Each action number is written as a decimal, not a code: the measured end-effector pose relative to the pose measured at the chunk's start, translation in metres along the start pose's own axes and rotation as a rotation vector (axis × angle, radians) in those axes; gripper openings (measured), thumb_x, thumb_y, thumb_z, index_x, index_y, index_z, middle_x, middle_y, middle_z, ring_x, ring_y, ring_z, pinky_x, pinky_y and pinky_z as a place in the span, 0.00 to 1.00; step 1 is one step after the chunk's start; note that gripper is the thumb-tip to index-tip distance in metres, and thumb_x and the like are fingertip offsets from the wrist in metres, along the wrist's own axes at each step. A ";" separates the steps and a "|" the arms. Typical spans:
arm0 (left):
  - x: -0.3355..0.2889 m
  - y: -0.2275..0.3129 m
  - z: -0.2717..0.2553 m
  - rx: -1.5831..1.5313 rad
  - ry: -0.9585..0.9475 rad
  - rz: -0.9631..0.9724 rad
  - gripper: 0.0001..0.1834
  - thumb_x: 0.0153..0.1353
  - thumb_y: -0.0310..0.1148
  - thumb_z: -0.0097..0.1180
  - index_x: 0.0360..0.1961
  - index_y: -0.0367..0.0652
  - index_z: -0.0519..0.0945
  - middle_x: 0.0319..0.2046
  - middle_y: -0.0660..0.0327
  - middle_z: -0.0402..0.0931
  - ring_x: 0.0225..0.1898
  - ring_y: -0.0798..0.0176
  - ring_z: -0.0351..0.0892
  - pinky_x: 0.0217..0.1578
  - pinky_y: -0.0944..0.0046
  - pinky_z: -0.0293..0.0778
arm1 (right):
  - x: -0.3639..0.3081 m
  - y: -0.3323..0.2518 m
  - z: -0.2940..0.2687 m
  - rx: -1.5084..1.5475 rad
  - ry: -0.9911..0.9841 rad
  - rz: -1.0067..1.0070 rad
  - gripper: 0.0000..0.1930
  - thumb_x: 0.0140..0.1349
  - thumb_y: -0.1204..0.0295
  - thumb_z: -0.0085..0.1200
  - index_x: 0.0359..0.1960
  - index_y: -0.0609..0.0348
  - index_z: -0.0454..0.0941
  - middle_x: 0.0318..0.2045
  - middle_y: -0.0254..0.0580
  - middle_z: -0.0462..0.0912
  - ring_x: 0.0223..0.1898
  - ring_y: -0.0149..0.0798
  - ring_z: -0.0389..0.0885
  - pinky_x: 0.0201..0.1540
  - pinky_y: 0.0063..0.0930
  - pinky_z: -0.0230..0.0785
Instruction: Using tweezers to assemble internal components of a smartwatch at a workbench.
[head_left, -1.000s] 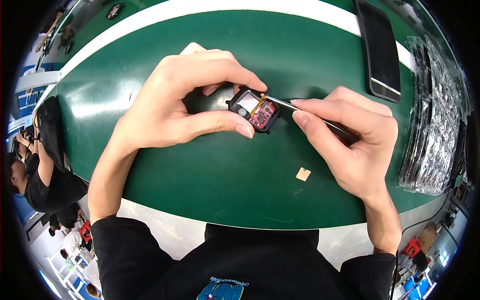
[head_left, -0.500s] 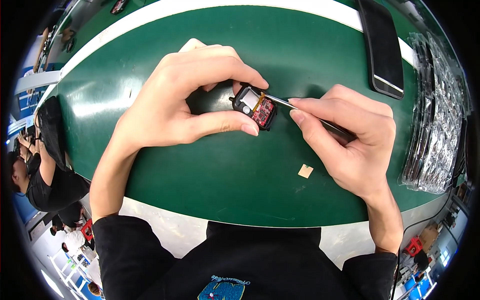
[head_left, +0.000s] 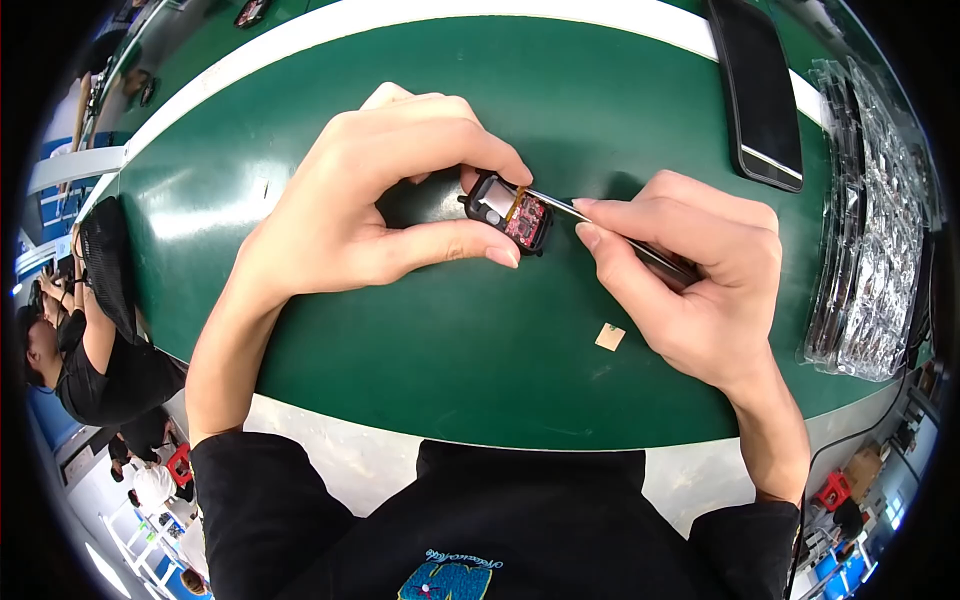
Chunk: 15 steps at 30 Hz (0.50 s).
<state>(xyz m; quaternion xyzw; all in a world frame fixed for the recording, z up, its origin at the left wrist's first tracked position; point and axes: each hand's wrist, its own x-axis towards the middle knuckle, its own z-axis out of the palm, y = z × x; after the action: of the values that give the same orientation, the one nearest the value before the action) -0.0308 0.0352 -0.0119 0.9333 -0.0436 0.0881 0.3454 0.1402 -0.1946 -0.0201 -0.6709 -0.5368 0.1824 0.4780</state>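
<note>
Between the thumb and fingers of my left hand (head_left: 375, 195) is a small opened electronic device (head_left: 526, 221). It has a black case, a red circuit board, a silver-grey block and a strip of amber tape across the middle. My right hand (head_left: 690, 265) grips slim metal tweezers (head_left: 560, 206), slanting down to the right from the device. Their tip touches or nearly touches the device's upper edge by the amber tape, close to my left index fingertip. Whether the tip pinches anything is too small to tell. A small beige square (head_left: 610, 337) lies on the green table below my right hand.
A black phone-like slab (head_left: 762, 100) lies at the far right of the green table (head_left: 430, 370). Beside it stand stacked clear plastic trays (head_left: 868, 230) along the right edge. A white strip (head_left: 420, 32) crosses the far side. Another person (head_left: 110, 360) sits at the left.
Both hands keep their hold on the device and tweezers. The right hand and tweezers have shifted slightly left and up; the whole view has moved a little.
</note>
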 end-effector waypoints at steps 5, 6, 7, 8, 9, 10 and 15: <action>-0.002 0.004 0.000 -0.014 0.015 -0.013 0.29 0.49 0.43 0.87 0.52 0.44 0.91 0.37 0.66 0.86 0.36 0.65 0.78 0.42 0.63 0.64 | 0.000 -0.001 -0.007 -0.020 -0.002 -0.020 0.05 0.61 0.85 0.70 0.38 0.67 0.92 0.21 0.34 0.82 0.16 0.24 0.72 0.20 0.23 0.58; -0.002 0.006 -0.001 -0.018 0.015 -0.050 0.30 0.48 0.41 0.87 0.52 0.44 0.90 0.35 0.67 0.85 0.36 0.65 0.77 0.42 0.63 0.64 | -0.001 0.001 -0.007 -0.029 0.010 -0.015 0.05 0.62 0.84 0.70 0.38 0.66 0.93 0.22 0.33 0.82 0.17 0.22 0.71 0.20 0.21 0.57; -0.001 0.007 0.000 -0.011 0.025 -0.040 0.30 0.48 0.41 0.87 0.52 0.44 0.90 0.35 0.67 0.85 0.36 0.65 0.77 0.42 0.63 0.64 | -0.001 0.001 -0.007 -0.039 0.013 -0.027 0.05 0.62 0.84 0.70 0.38 0.66 0.93 0.22 0.33 0.82 0.17 0.22 0.71 0.20 0.21 0.57; -0.001 0.007 0.002 -0.026 0.036 -0.047 0.30 0.48 0.41 0.87 0.53 0.44 0.90 0.35 0.67 0.83 0.36 0.65 0.78 0.43 0.63 0.64 | -0.001 0.003 -0.006 0.026 0.054 0.015 0.05 0.64 0.83 0.70 0.40 0.66 0.92 0.23 0.32 0.82 0.18 0.20 0.70 0.21 0.20 0.56; 0.000 0.006 0.004 -0.042 0.047 -0.054 0.31 0.48 0.40 0.87 0.53 0.45 0.89 0.34 0.68 0.82 0.36 0.66 0.78 0.44 0.63 0.64 | -0.001 0.004 -0.005 0.091 0.094 0.057 0.05 0.66 0.82 0.70 0.42 0.65 0.92 0.25 0.31 0.83 0.20 0.18 0.69 0.22 0.20 0.55; -0.001 0.004 0.005 -0.033 0.059 -0.053 0.31 0.48 0.40 0.87 0.53 0.45 0.89 0.34 0.68 0.82 0.36 0.66 0.78 0.44 0.63 0.64 | -0.002 0.004 -0.002 0.088 0.091 0.043 0.05 0.66 0.82 0.70 0.42 0.65 0.92 0.25 0.31 0.83 0.20 0.18 0.69 0.22 0.20 0.55; -0.003 0.001 0.006 -0.028 0.055 0.002 0.28 0.51 0.39 0.87 0.54 0.48 0.89 0.34 0.70 0.81 0.37 0.68 0.79 0.48 0.62 0.65 | 0.001 -0.007 0.003 0.074 0.013 0.106 0.08 0.70 0.81 0.66 0.49 0.63 0.87 0.31 0.33 0.82 0.23 0.22 0.68 0.26 0.24 0.59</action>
<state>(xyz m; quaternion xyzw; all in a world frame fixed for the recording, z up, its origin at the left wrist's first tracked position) -0.0330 0.0308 -0.0160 0.9255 -0.0362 0.1134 0.3595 0.1346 -0.1932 -0.0153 -0.6816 -0.4902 0.2228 0.4955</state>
